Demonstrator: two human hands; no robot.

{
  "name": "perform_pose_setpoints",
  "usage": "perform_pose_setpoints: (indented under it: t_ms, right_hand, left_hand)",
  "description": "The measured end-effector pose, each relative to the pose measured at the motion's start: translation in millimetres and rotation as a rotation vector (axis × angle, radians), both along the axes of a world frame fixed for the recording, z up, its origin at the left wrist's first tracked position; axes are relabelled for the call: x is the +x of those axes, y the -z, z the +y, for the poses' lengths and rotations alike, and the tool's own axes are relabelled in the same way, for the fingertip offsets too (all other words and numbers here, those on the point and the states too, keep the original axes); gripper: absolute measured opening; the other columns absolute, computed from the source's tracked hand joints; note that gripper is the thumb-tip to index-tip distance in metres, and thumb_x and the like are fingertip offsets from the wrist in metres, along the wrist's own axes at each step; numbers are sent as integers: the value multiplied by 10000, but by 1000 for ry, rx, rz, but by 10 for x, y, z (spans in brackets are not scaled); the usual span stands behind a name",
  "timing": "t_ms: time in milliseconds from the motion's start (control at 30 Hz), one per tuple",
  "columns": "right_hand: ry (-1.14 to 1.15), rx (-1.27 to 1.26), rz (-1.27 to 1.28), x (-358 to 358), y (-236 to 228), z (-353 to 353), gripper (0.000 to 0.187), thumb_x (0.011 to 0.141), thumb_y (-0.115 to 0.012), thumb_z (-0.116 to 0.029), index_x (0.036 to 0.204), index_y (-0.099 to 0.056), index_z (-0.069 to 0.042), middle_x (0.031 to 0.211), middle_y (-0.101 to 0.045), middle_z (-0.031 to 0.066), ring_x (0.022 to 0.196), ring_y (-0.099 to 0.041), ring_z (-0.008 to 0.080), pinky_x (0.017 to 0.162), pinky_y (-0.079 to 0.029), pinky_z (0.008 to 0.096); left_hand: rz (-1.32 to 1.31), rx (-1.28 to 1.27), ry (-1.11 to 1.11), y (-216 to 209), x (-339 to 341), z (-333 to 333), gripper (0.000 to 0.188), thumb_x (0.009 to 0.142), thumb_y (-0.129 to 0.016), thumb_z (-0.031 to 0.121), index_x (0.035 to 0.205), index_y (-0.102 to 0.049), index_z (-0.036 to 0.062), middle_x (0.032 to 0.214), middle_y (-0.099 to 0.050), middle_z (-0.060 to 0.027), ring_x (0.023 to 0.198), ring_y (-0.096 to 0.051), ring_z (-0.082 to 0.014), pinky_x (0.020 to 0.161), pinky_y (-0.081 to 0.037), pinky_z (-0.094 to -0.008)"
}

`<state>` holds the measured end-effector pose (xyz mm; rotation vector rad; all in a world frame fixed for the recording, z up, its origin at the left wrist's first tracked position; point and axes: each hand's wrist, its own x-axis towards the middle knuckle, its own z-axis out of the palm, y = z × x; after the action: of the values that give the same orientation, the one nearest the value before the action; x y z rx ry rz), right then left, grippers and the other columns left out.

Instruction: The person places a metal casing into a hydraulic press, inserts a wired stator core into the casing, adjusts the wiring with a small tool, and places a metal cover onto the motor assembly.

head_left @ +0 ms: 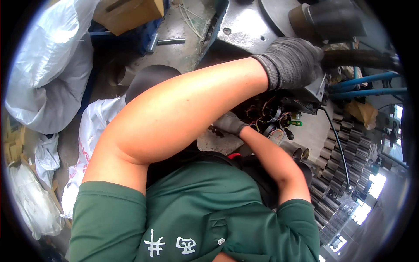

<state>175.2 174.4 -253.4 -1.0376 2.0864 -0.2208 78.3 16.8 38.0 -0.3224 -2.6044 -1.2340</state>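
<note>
My left hand (293, 63), in a dark grey knit glove, reaches across to the upper right. Its fingers curl down beside the metal machine block (246, 32), at the near end of a thick dark bar (360, 60). Whatever they grip is hidden under the glove. Lower down, my right hand (232, 123), also gloved, sits below my left forearm, which covers part of it; its fingers do not show clearly. Just right of it are tangled wires (264, 118), round dark parts and a green-handled tool (295, 123).
Rows of metal tubes (338, 161) are stacked at the right, with a black cable (336, 135) across them. Blue pipes (366, 81) run above. White plastic bags (46, 65) and a cardboard box (126, 15) stand at the left. A short metal rod (171, 41) lies behind.
</note>
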Motion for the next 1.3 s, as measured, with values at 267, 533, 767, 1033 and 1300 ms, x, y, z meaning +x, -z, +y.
perform_pose_setpoints:
  t_ms: [267,533,767,1033,1300]
  right_hand:
    - [696,-632,26,-737,-1984,979,319,968,-585,-254,1151,-682,-12,1037,-702,85,945,-667,182,852,-547,340]
    - [1273,-1621,-861,-877,-2749,1292,363,991,-551,-307,1202,-687,-45,1176,-725,118,1099,-685,262,1027,-544,423]
    - [1405,-1797,-710,-847,-2784,1365,319,995,-563,-321,1149,-671,-64,1058,-731,113,946,-719,233,862,-629,385]
    - [1323,-1732,-854,-858,-2779,1378,300,1019,-559,-294,1172,-681,-67,1075,-731,94,995,-711,220,934,-588,369]
    - [1312,-1404,-423,-945,-2498,1488,404,1057,-550,-365,1266,-652,-35,1156,-710,87,1028,-690,181,942,-562,350]
  left_hand:
    - [-98,78,-1,20,19,146,394,959,-665,353,1217,-664,55,1062,-742,-185,989,-726,-342,898,-573,-440]
    - [-414,467,197,352,94,480,604,1018,-639,376,1443,-485,-25,1257,-662,-204,1093,-684,-235,937,-570,-345]
    - [-536,941,475,321,347,939,724,972,-734,277,1533,-363,10,1398,-572,-124,1311,-523,-206,1114,-455,-384]
    - [-555,909,154,381,253,1070,469,908,-751,131,1269,-489,-14,1053,-658,-99,939,-638,-138,820,-571,-299]
    - [-476,848,1,321,154,883,347,913,-687,73,1181,-488,-20,980,-648,-103,823,-658,-141,724,-575,-284]
